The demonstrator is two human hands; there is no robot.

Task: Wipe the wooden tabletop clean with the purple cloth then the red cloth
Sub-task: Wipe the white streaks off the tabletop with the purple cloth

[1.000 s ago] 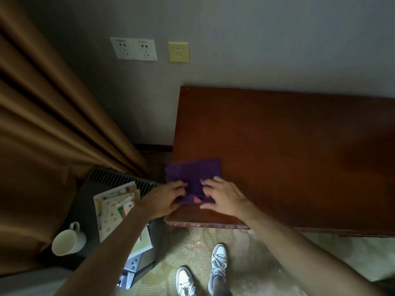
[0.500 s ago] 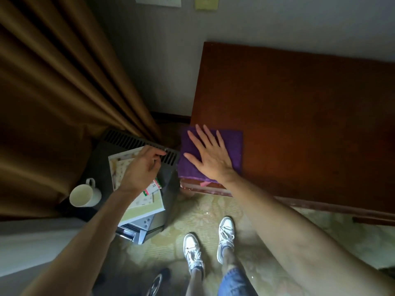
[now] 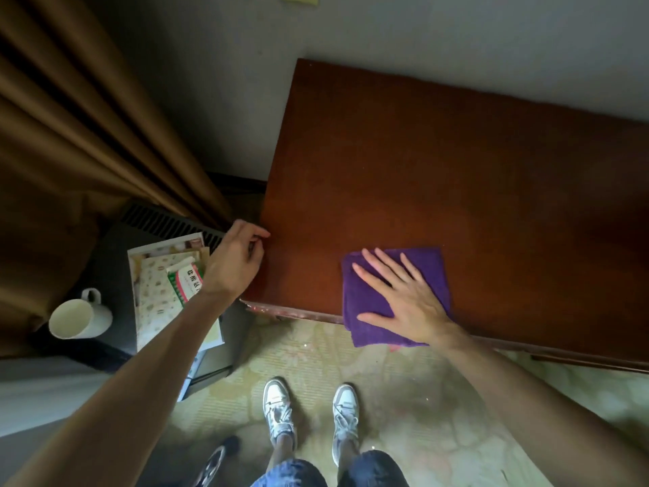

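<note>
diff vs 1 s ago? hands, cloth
The left hand let go of the purple cloth and moved to the tabletop's left edge. The right hand, now flat, slid the cloth rightward along the front edge, which it overhangs. Mug and booklets stayed put.

One head-worn wide-angle camera looks steeply down from above, close over the counter (image 3: 439, 177) near edge, taking in the carpet (image 3: 404, 391) below.

I read red Chinese characters on the white-and-green box (image 3: 185, 284) lying atop the booklets (image 3: 158, 275); my left wrist partly covers them, so I cannot decipher them. I find nothing else legible.
</note>
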